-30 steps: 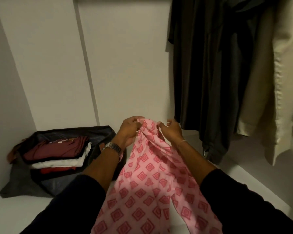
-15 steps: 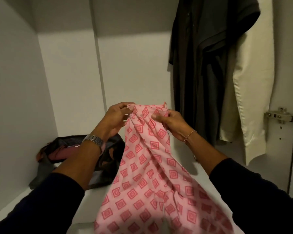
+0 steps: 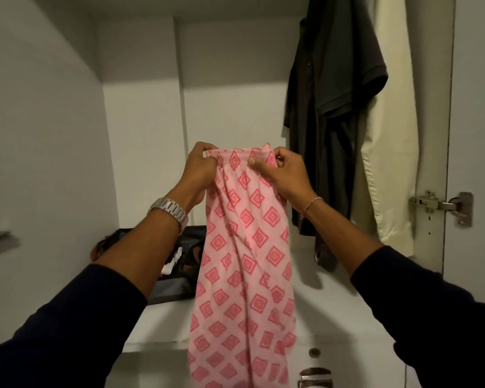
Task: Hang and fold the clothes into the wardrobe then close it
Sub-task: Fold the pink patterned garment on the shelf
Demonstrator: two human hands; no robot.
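A pink garment with a red diamond pattern (image 3: 244, 261) hangs straight down in front of the open white wardrobe (image 3: 140, 113). My left hand (image 3: 200, 170) pinches the left end of its gathered top edge. My right hand (image 3: 283, 175) pinches the right end of that edge. Both hands are level, at mid height, close together. The cloth's lower part runs out of the bottom of the view.
A dark shirt (image 3: 331, 107) and a cream garment (image 3: 387, 130) hang at the right inside the wardrobe. A dark open bag with folded clothes (image 3: 185, 253) lies on the shelf (image 3: 314, 298) behind my left forearm. Door hinges (image 3: 443, 205) sit on the right panel. A drawer handle (image 3: 315, 376) shows below.
Both hands have lifted the pink garment higher and spread its top edge flat. The view has tilted upward, so the bag now sits lower and is mostly hidden.
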